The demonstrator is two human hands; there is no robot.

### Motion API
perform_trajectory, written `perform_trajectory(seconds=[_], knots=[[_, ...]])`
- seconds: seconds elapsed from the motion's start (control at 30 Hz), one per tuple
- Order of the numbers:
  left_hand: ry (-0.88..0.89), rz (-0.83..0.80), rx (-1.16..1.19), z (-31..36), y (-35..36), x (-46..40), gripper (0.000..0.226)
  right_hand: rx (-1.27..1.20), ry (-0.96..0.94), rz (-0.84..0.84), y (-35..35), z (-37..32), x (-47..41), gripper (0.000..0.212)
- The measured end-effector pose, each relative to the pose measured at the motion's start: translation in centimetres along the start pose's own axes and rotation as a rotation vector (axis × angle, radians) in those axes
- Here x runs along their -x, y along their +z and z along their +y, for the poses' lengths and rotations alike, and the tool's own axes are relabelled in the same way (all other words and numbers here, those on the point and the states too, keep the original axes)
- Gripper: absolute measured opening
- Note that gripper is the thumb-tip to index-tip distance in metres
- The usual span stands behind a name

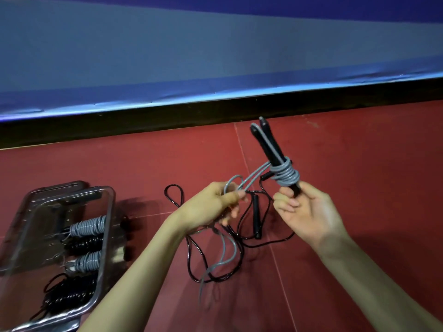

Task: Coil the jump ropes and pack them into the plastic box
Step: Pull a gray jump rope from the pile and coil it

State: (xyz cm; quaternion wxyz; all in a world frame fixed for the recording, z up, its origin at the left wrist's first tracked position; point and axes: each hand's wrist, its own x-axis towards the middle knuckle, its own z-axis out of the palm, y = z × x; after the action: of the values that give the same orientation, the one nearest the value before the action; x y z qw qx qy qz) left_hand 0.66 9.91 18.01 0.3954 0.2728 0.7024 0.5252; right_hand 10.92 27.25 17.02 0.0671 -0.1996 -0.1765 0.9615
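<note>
The right hand (304, 212) grips the lower ends of two black handles (271, 149), held side by side and tilted up and away toward the far wall. A grey jump rope (285, 177) is wound in several turns around the handles just above the fingers. From that coil a doubled strand runs left to the left hand (211, 204), which pinches it between thumb and curled fingers; the loose remainder hangs below that hand and trails onto the red floor (359, 152).

On the floor between and beneath the two hands lies a black jump rope (215, 264), uncoiled, its loops spreading left and near, with one black handle (257, 216) lying partly behind the hands. Its second handle seems to sit just behind the grey coil, though it is mostly hidden.

At the near left stands the clear plastic box (109, 226), open, holding four coiled ropes in a row, grey and black alternating. Its lid (57, 188) rests just beyond it.
</note>
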Motion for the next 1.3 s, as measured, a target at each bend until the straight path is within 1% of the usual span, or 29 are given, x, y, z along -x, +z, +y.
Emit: perform_trajectory(seconds=[0.07,0.17,0.23,0.43,0.57,0.67,0.87,0.93,1.03,1.1,1.2,1.3], knots=[[-0.015,0.078,0.053,-1.0,0.2,0.1,0.023,0.022,-0.018,0.096,0.4,-0.2,-0.7,0.021],[-0.011,0.172,0.120,-2.1,0.9,0.1,0.023,0.029,-0.021,0.201,0.6,0.3,-1.8,0.008],[0.005,0.230,0.137,-2.6,0.9,0.0,0.022,0.002,-0.009,0.243,0.4,0.6,-2.2,0.020],[-0.064,0.223,0.305,-3.0,0.1,0.0,0.023,-0.004,0.014,0.291,0.5,0.3,-3.6,0.024],[-0.144,0.172,0.280,-1.2,1.0,-0.9,0.020,-0.099,-0.032,0.285,2.0,0.3,-6.2,0.024],[-0.132,0.150,0.252,-0.7,1.3,-0.9,0.014,-0.208,-0.073,0.275,2.5,-0.2,-7.6,0.023],[-0.102,0.309,0.253,-2.9,1.0,0.2,0.019,-0.320,-0.083,0.310,1.7,-0.3,-7.8,0.023],[-0.090,0.317,0.170,-3.4,1.0,0.4,0.019,-0.358,-0.084,0.325,1.5,-0.1,-8.1,0.025],[-0.074,0.296,-0.120,-3.5,0.6,0.5,0.019,-0.366,-0.090,0.379,1.3,-0.3,-8.8,0.028],[-0.083,0.242,-0.275,-3.1,0.2,0.4,0.020,-0.337,-0.104,0.425,1.0,-0.6,-9.3,0.028],[-0.130,0.103,-0.351,-2.0,0.0,0.1,0.019,-0.281,-0.127,0.494,0.4,-0.8,-10.2,0.029],[-0.115,0.047,-0.541,-1.6,0.1,-0.1,0.017,-0.266,-0.188,0.530,-0.1,-1.5,-10.9,0.032]])
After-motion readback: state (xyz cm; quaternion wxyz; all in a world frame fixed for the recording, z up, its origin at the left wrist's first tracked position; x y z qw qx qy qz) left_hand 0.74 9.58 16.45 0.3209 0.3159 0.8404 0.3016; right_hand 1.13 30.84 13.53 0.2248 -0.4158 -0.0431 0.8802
